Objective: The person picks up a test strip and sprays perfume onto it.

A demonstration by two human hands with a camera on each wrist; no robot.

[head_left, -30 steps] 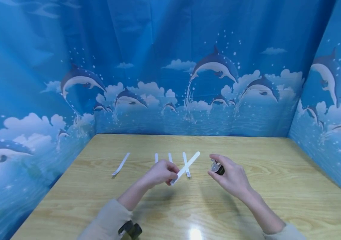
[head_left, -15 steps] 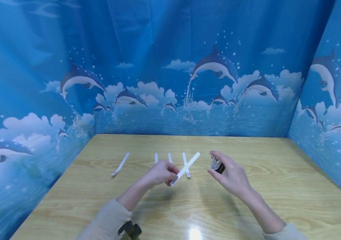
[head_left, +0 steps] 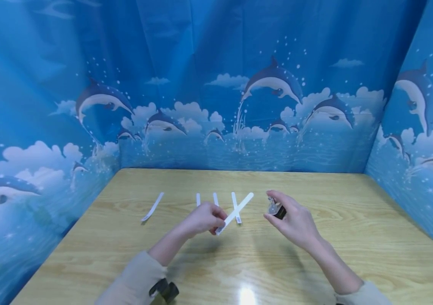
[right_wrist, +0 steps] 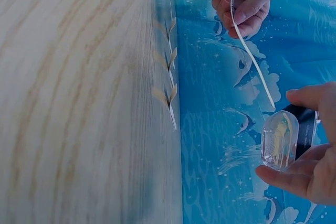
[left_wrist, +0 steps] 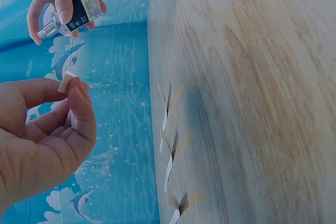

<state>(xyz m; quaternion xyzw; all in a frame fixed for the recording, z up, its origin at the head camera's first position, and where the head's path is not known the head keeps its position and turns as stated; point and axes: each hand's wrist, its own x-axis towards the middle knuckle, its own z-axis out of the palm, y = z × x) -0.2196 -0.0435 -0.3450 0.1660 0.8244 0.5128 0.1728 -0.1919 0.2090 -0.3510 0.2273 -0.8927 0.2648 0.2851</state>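
My left hand (head_left: 206, 219) pinches the lower end of a white paper test strip (head_left: 241, 206) between thumb and fingers. The strip slants up to the right, its rounded tip pointing away. To the right, my right hand (head_left: 298, 223) grips a small clear glass perfume bottle (head_left: 279, 211) with a black label, tilted on its side. In the left wrist view the bottle (left_wrist: 80, 14) shows its spray top, with a fingertip at that end. The right wrist view has the strip's (right_wrist: 253, 61) free end close to the bottle's base (right_wrist: 278, 140), with a gap between them in the head view.
Several more paper strips lie on the wooden table (head_left: 334, 199): a curved one (head_left: 153, 206) at the left, others in a row behind my left hand, one (head_left: 234, 199) crossed by the held strip in this view. A blue dolphin curtain (head_left: 201, 63) encloses the back and sides.
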